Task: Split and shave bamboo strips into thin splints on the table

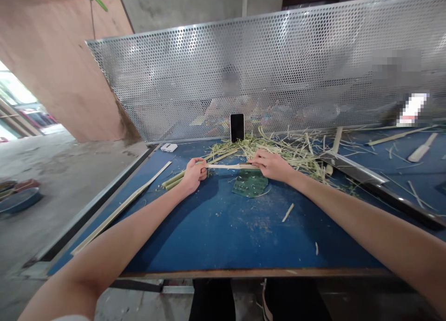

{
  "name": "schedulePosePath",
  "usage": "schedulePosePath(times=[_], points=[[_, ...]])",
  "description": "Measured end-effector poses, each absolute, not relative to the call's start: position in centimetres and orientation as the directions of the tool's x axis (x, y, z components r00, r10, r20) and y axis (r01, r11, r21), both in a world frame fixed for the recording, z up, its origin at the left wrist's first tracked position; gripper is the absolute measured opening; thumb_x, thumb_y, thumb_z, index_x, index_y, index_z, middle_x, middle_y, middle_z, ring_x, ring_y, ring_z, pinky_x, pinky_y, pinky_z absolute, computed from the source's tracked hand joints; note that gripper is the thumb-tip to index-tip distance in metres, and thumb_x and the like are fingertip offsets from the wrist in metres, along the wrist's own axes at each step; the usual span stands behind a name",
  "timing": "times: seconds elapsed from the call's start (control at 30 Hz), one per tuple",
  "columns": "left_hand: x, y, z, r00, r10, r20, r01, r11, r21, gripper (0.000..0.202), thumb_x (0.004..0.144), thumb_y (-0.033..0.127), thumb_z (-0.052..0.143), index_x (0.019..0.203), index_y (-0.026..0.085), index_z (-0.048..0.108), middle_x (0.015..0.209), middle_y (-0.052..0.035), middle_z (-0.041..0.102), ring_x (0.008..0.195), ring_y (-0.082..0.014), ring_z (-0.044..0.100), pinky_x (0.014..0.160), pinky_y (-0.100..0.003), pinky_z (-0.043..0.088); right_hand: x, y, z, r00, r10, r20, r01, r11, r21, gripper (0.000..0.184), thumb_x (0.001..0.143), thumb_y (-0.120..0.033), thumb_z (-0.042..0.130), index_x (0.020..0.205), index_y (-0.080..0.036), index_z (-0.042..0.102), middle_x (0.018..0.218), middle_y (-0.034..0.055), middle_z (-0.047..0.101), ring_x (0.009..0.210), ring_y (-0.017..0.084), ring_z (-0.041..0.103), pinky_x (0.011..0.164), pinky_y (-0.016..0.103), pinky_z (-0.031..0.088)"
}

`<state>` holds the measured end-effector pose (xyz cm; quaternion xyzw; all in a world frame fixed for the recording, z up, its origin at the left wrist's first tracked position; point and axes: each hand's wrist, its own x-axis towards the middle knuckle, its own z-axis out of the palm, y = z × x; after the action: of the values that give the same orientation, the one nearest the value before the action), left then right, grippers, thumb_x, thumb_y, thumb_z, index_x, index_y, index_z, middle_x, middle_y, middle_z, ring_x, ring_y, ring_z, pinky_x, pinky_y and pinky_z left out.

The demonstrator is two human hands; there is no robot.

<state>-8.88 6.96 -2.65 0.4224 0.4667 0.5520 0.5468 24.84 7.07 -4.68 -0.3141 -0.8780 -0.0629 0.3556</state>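
My left hand (194, 173) is closed round one end of a thin pale bamboo strip (228, 166). My right hand (271, 164) pinches the other end, and the strip runs level between the two just above the blue table (223, 228). Under the strip lies a dark green pad (250, 184). Green bamboo sticks (181, 177) lie beside my left hand. A heap of pale shavings (285, 149) spreads behind my right hand.
A black phone (237, 127) leans upright on the perforated metal screen (265, 70) at the table's back. A long bamboo slat (121, 207) lies along the left edge. A metal bar (351, 169) crosses the right side, with a wooden piece (421, 148) beyond it. Basins (19, 198) sit on the floor at left.
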Motion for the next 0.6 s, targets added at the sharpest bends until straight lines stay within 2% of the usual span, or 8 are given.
schedulePosePath(times=[0.37, 0.6], points=[[-9.20, 7.10, -2.37, 0.018, 0.996, -0.089, -0.218, 0.091, 0.972, 0.035, 0.079, 0.013, 0.079, 0.097, 0.024, 0.051, 0.052, 0.0147, 0.035, 0.035, -0.0035, 0.027, 0.041, -0.020, 0.013, 25.12, 7.54, -4.71, -0.639, 0.494, 0.590, 0.646, 0.761, 0.061, 0.039, 0.107, -0.012, 0.046, 0.124, -0.020, 0.079, 0.107, 0.0126, 0.071, 0.092, 0.022, 0.062, 0.065, 0.030, 0.043], [-9.52, 7.25, -2.32, 0.066, 0.993, -0.098, -0.218, 0.110, 0.970, 0.037, 0.073, 0.009, 0.078, 0.095, 0.023, 0.053, 0.053, 0.0148, 0.035, 0.035, -0.0034, 0.027, 0.040, -0.019, 0.013, 25.11, 7.98, -5.06, -0.637, 0.519, 0.570, 0.647, 0.762, 0.029, 0.038, 0.108, -0.013, 0.046, 0.123, -0.021, 0.079, 0.107, 0.0122, 0.070, 0.094, 0.023, 0.062, 0.067, 0.030, 0.044]])
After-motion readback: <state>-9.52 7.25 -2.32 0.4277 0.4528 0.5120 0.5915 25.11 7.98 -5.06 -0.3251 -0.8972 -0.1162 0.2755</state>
